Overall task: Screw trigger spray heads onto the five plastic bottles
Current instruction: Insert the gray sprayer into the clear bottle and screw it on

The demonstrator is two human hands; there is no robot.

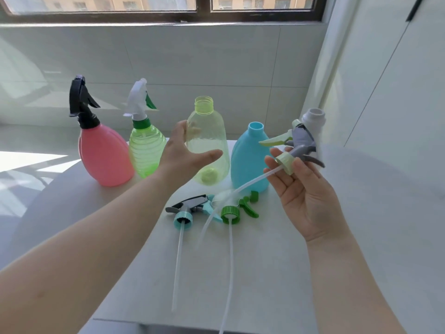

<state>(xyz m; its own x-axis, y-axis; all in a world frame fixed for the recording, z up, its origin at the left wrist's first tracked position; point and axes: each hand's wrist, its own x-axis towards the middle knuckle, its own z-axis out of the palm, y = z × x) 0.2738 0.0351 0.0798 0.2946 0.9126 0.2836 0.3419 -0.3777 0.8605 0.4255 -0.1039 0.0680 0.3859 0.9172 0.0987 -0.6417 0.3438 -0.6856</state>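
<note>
Right hand (304,189) holds spray head (298,143) near white bottle (313,116).

Nothing fancy here, just a white table (277,273) by a tiled wall (216,56), dark-framed window (204,11) above, buildings (144,2) outside.

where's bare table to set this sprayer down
Bare table lies right of the tube of the green sprayer, toward the near edge. A narrower strip runs between that tube and the teal sprayer tube. Crowded: just before the yellow bottle and blue bottle.
</note>
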